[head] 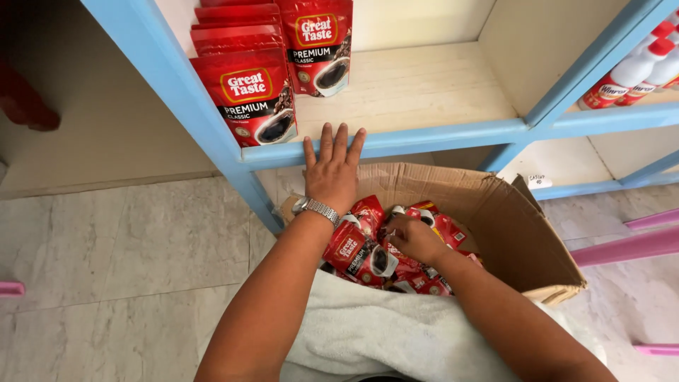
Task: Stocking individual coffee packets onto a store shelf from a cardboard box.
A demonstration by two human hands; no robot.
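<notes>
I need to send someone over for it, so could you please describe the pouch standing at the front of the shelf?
Find the blue-framed shelf above the cardboard box. Two rows of red pouches stand at its left end. The front pouch of the left row is nearest the shelf's edge, left of the left hand.

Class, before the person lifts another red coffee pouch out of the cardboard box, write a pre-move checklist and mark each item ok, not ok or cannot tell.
1. Right hand on a pouch in the cardboard box: ok, fingers are among the red coffee pouches.
2. Firm grip on one pouch: cannot tell, fingertips are hidden.
3. Left hand steady: ok, flat on the blue shelf edge.
4. Free space on the shelf board: ok, bare beside the shelved pouches.
5. Shelved pouches standing upright: ok.
</notes>
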